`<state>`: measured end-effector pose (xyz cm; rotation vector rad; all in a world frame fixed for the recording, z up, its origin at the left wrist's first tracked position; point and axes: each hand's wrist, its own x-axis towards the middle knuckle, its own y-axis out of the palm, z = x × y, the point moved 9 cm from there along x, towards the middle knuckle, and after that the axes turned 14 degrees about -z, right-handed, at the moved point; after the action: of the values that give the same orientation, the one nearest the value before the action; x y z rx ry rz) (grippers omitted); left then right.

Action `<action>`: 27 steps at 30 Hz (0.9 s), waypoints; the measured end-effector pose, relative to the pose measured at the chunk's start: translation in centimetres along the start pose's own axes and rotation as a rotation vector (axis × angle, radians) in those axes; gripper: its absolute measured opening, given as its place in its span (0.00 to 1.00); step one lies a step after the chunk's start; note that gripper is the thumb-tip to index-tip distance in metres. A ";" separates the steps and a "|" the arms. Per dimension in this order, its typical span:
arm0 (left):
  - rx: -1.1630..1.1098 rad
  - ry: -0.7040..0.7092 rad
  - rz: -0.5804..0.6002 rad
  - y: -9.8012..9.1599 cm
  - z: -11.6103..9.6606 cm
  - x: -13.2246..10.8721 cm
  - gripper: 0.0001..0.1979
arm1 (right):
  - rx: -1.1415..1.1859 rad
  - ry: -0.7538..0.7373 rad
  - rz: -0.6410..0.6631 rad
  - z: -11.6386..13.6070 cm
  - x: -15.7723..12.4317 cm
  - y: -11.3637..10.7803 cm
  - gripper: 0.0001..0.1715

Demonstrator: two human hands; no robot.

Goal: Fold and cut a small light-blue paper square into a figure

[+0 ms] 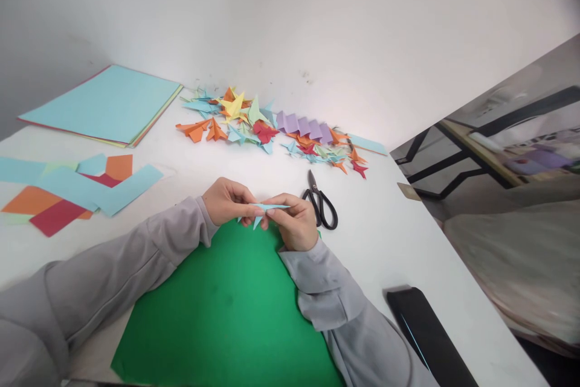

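Note:
A small folded light-blue paper piece (pixel 259 215) with pointed ends is held up between both hands. My left hand (pixel 231 201) pinches it from the left, thumb and fingers closed on it. From the right, my right hand (pixel 296 222) grips its other end between thumb and forefinger, the long tip running along the fingers. Part of the paper is hidden by my fingertips. Beneath the hands lies a green sheet (pixel 222 308) on the white table. Black-handled scissors (pixel 319 200) rest just right of my right hand, blades pointing away.
Along the wall sits a pile of folded paper shapes (pixel 235 109) in several colours, beside a pleated purple strip (pixel 304 127). Cut paper pieces (pixel 72 191) lie at left, below a stack of large sheets (pixel 104 103). A black case-like object (pixel 428 339) is near the right edge.

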<state>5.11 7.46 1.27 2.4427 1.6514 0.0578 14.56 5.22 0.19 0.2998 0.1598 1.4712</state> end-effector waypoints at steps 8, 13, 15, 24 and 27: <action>0.032 0.036 0.021 0.0 0.0 0.0 0.11 | -0.047 -0.036 -0.008 0.1 -0.1 -0.1 0.05; 0.018 0.042 0.013 -0.1 0.1 0.1 0.12 | -0.020 -0.031 -0.009 0.2 -0.1 0.0 0.05; 0.010 0.036 0.013 -0.1 0.1 0.2 0.12 | -0.007 -0.012 -0.010 0.2 -0.1 0.1 0.05; 0.000 -0.011 -0.047 -0.5 0.5 0.5 0.14 | 0.059 0.084 -0.022 0.3 -0.2 0.2 0.10; 0.005 -0.019 -0.058 -0.6 0.4 0.5 0.14 | 0.080 0.081 0.005 0.5 -0.3 0.4 0.12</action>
<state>4.81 8.03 0.71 2.3896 1.7152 0.0228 14.33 4.95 0.72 0.3053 0.2836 1.4855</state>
